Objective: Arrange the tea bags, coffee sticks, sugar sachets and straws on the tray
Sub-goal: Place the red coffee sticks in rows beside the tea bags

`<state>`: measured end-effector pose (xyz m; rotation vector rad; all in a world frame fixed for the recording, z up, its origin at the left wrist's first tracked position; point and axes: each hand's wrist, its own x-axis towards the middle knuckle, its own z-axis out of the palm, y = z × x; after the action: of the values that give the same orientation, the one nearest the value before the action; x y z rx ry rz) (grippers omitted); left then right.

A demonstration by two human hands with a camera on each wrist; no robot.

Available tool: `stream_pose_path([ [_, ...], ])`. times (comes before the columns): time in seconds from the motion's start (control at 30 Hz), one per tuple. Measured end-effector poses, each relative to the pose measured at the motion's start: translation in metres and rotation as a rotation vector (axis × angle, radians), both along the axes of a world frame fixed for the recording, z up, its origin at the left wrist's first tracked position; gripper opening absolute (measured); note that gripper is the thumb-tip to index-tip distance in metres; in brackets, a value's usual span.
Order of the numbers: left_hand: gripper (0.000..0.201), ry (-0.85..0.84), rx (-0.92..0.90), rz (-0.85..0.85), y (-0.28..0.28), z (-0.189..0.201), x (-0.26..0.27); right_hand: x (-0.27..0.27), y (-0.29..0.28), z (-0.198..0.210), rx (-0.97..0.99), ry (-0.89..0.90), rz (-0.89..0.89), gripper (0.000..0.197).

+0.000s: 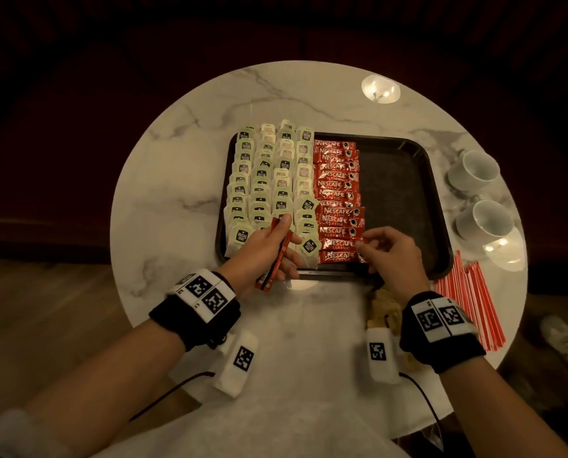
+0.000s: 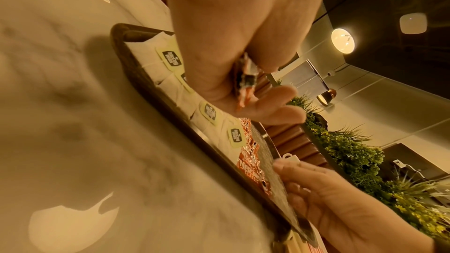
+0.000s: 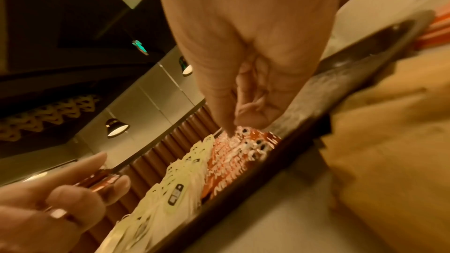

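Nearest, the left hand (image 1: 269,249) grips spare coffee sticks (image 1: 276,256) over the tray (image 1: 405,193) edge. Only the right wrist view shows the right hand (image 3: 246,68), fingers curled, its index fingertip pressing the nearest laid coffee stick row (image 1: 339,200). Beyond the left hand lie tea bags (image 1: 269,173); right of the right hand, straws (image 1: 471,302).

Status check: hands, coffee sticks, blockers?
Left hand grips spare coffee sticks. Right hand fingers the nearest stick on the tray. Straws off-tray; no blockers.
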<state>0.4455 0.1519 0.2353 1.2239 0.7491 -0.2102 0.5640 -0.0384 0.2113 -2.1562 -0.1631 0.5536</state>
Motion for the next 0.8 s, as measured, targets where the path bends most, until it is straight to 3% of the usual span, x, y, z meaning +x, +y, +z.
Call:
stream_pose_path([
  [0.1,0.036,-0.068,-0.099,0.069,-0.003,-0.001,0.002,-0.01,0.009,0.012,0.127,0.086,0.15,0.01],
  [0.3,0.033,-0.256,-0.099,0.131,-0.009,0.007,0.007,-0.036,0.028,0.024,0.281,0.317,0.33,0.021],
  [0.4,0.036,-0.29,-0.135,0.175,-0.01,0.008,0.009,-0.038,0.032,0.024,0.31,0.29,0.361,0.009],
  [0.63,0.041,-0.311,-0.236,0.201,-0.018,0.005,0.011,-0.039,0.032,0.021,0.33,0.249,0.353,0.021],
  [0.8,0.052,-0.295,-0.121,0.225,-0.015,0.006,0.014,-0.03,0.023,0.021,0.346,0.173,0.33,0.013],
])
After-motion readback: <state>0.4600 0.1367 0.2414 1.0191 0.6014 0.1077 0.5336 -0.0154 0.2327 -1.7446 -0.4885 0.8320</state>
